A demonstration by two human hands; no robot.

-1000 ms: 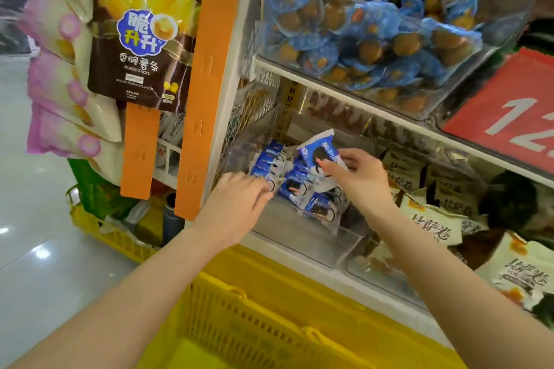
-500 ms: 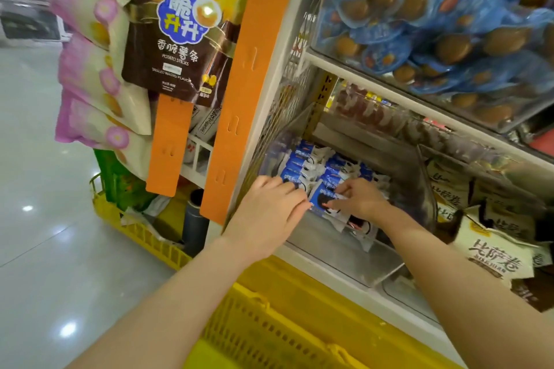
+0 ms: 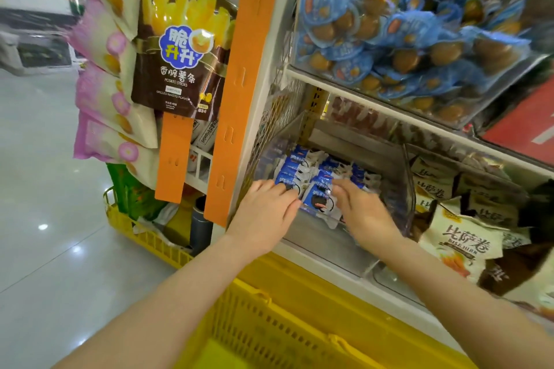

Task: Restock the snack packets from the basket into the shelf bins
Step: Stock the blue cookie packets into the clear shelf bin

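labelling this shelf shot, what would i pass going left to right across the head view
pink flowered bags → brown potato sticks bag → wide orange strip → blue and white packets in the clear bin → beige snack bags

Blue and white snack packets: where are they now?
Head view, centre: the blue packets lie in the clear bin on the lower shelf, touched by left hand and right hand, left of cream packets.

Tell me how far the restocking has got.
Done: rows of blue-and-white snack packets lie in the clear plastic shelf bin. In hand: left hand and right hand press on the front packets. Left: unclear; the yellow plastic basket shows no packets in view.
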